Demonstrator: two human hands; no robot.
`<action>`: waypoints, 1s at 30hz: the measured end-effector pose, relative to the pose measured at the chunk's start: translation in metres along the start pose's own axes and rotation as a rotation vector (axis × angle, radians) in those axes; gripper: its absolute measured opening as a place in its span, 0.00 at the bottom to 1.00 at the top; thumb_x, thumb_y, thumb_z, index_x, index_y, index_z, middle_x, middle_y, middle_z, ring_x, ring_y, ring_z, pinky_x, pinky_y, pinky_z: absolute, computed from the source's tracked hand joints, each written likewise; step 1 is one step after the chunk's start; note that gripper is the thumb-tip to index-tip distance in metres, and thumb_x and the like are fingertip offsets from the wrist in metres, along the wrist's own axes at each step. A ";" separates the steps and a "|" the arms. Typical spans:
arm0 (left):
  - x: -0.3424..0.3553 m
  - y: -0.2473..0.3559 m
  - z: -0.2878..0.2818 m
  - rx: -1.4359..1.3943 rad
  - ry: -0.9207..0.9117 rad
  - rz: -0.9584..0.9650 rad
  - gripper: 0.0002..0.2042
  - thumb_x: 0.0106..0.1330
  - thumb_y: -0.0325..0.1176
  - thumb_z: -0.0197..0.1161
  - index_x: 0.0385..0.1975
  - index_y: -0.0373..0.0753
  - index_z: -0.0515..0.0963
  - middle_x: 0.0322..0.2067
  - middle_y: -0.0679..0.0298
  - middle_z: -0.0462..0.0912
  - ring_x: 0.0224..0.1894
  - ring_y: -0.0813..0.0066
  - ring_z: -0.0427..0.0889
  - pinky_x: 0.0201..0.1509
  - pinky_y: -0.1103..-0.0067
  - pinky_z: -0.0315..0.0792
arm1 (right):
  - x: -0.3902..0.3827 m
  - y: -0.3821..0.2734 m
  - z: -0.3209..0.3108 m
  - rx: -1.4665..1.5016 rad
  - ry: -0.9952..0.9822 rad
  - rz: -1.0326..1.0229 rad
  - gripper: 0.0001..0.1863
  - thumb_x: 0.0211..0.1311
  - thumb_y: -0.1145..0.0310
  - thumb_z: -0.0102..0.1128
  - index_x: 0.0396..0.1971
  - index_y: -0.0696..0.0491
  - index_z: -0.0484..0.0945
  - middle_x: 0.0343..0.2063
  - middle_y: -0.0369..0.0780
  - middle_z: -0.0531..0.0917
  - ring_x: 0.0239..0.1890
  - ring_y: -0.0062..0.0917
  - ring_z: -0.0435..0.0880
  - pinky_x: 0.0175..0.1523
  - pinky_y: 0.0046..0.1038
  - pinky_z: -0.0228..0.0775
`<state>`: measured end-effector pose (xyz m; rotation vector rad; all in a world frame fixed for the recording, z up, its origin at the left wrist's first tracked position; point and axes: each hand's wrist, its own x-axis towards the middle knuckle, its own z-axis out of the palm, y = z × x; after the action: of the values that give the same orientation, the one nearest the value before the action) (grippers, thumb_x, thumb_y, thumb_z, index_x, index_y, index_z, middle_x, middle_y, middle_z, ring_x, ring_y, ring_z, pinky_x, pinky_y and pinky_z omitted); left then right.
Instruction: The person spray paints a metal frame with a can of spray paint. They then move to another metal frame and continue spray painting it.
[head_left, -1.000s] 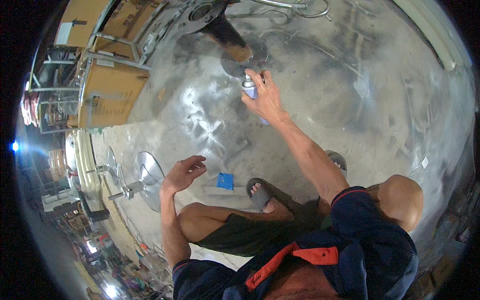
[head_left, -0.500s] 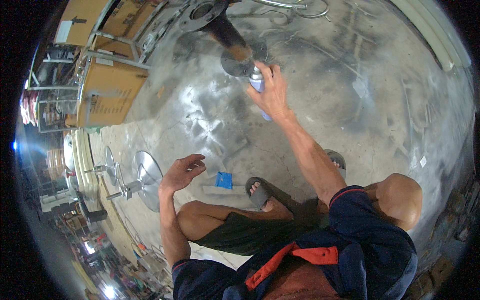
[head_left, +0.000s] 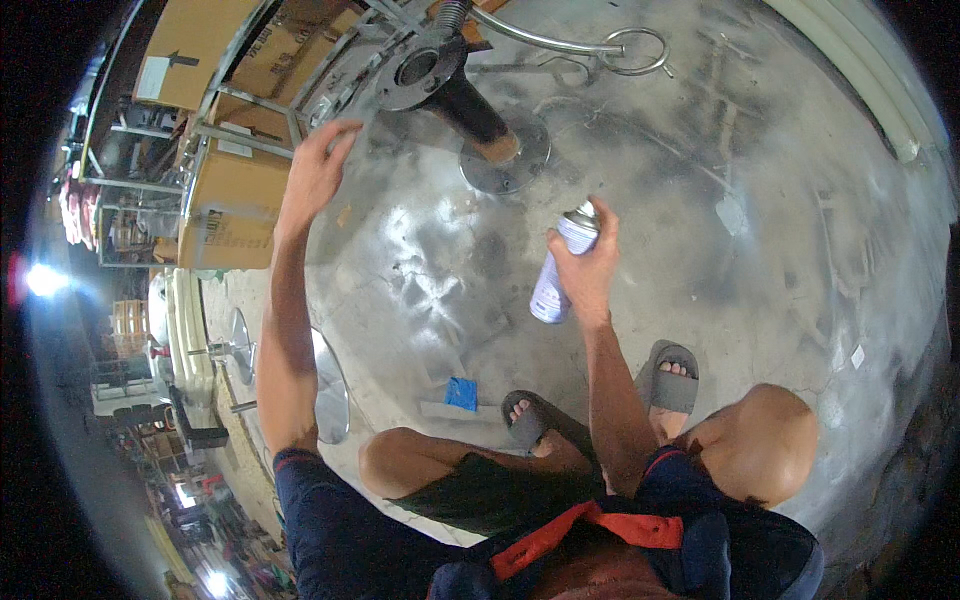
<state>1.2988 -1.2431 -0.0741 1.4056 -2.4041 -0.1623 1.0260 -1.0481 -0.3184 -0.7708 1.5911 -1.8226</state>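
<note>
Right hand [head_left: 590, 272] gripping a white spray can [head_left: 562, 268] near the middle, left hand [head_left: 316, 168] open — fingers spread at 10 o'clock, near the dark metal post [head_left: 470, 105] at 12 o'clock, grey floor [head_left: 760, 180] below.

One spray can [head_left: 562, 268], two sandals [head_left: 672, 380], one blue scrap [head_left: 461, 393].

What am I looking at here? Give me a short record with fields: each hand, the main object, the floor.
right hand: right hand grips a white spray can, nozzle end up
left hand: left hand open, fingers spread, raised toward the black flanged post, holding nothing
post: dark tube with round flanges, lying tilted on the floor
floor: grey concrete floor with silvery paint patches
near feet: small blue object, grey sandals
</note>
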 end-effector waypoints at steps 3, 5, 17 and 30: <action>0.074 -0.004 0.025 0.070 -0.050 0.104 0.15 0.79 0.37 0.60 0.56 0.38 0.84 0.52 0.51 0.89 0.56 0.51 0.87 0.62 0.67 0.76 | 0.003 0.002 -0.019 0.033 0.023 0.117 0.38 0.53 0.76 0.76 0.65 0.58 0.71 0.43 0.44 0.86 0.43 0.29 0.87 0.50 0.35 0.81; 0.098 -0.010 0.039 0.132 -0.108 0.113 0.14 0.79 0.37 0.60 0.55 0.36 0.85 0.52 0.50 0.88 0.57 0.49 0.86 0.63 0.66 0.76 | 0.004 0.007 -0.024 -0.010 0.007 0.113 0.38 0.53 0.75 0.76 0.66 0.58 0.71 0.42 0.43 0.86 0.42 0.29 0.87 0.49 0.35 0.81; 0.080 -0.020 0.073 0.060 0.002 0.172 0.13 0.78 0.35 0.60 0.47 0.30 0.85 0.48 0.49 0.86 0.51 0.46 0.84 0.58 0.64 0.76 | 0.032 0.018 -0.031 -0.028 0.007 0.214 0.37 0.54 0.72 0.76 0.67 0.54 0.72 0.43 0.44 0.87 0.43 0.30 0.88 0.51 0.36 0.82; 0.032 0.000 0.081 0.009 0.109 -0.081 0.25 0.84 0.47 0.51 0.65 0.34 0.80 0.61 0.49 0.84 0.67 0.49 0.78 0.74 0.64 0.67 | 0.061 0.010 -0.072 -0.056 -0.020 0.134 0.39 0.55 0.72 0.76 0.68 0.52 0.71 0.51 0.46 0.81 0.47 0.32 0.86 0.51 0.36 0.82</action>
<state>1.2561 -1.2774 -0.1416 1.4781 -2.2641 -0.0924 0.9330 -1.0484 -0.3339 -0.6881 1.6467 -1.6767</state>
